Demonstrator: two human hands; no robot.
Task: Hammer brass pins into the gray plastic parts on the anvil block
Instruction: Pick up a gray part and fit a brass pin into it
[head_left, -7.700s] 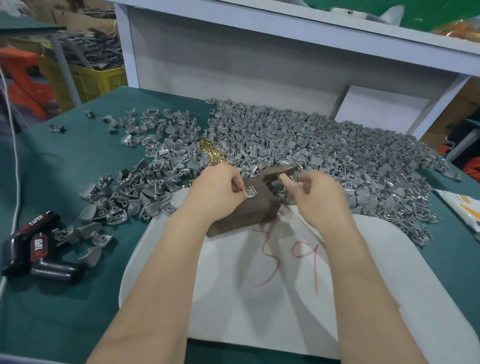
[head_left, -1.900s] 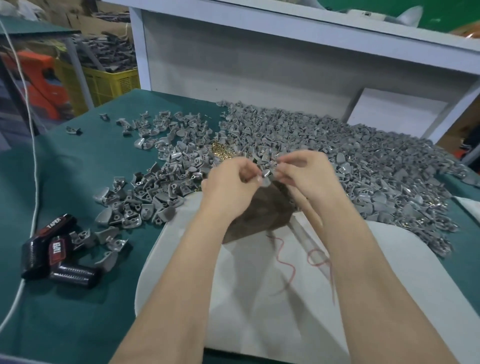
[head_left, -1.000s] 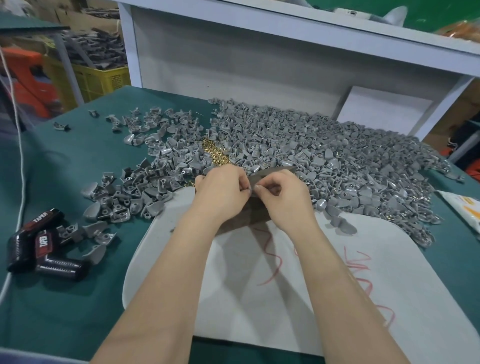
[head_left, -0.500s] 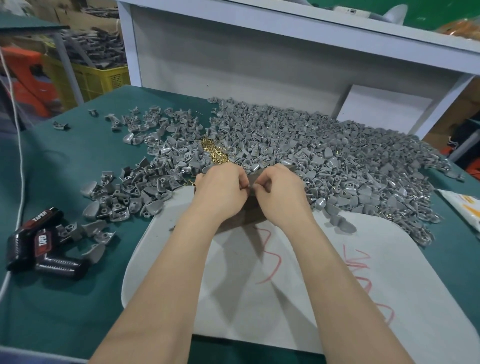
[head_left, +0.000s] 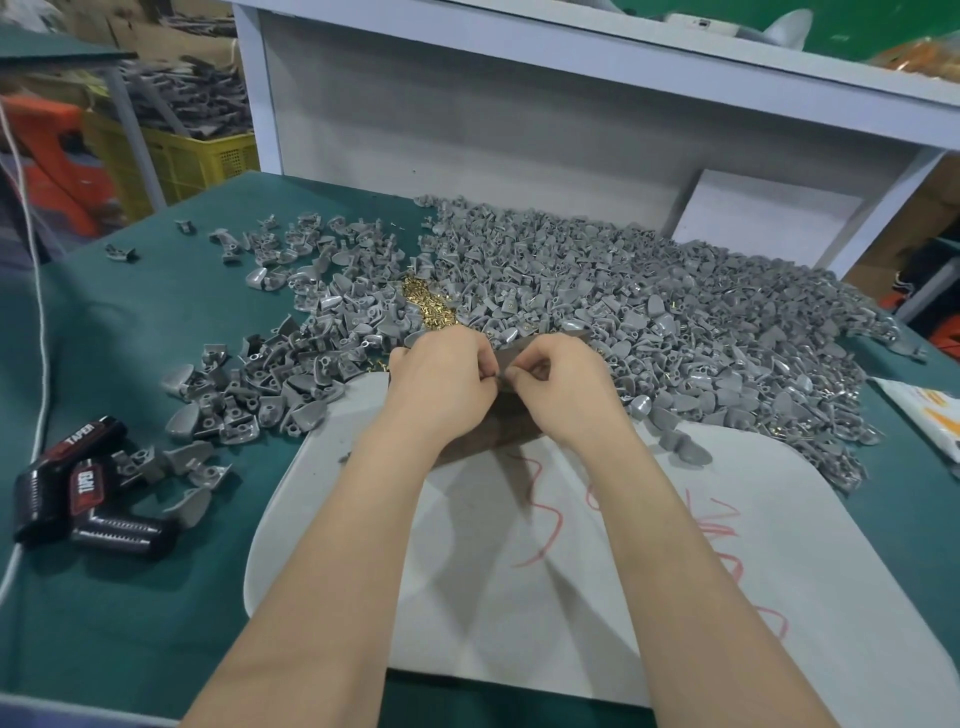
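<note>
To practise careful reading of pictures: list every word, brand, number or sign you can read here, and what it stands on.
"TAPER": white letters on the upper black tool.
"TAPER": red label on the lower black tool.
Red scrawl on the white board: not legible.
Orange print on the white packet: too blurred.

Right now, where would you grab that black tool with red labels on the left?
Probably by the ribbed barrel at the near end of the black tool, coming from above on its near side. The ridges look made for fingers, and it lies flat on the green table with room in front; gray parts crowd its far side.
</note>
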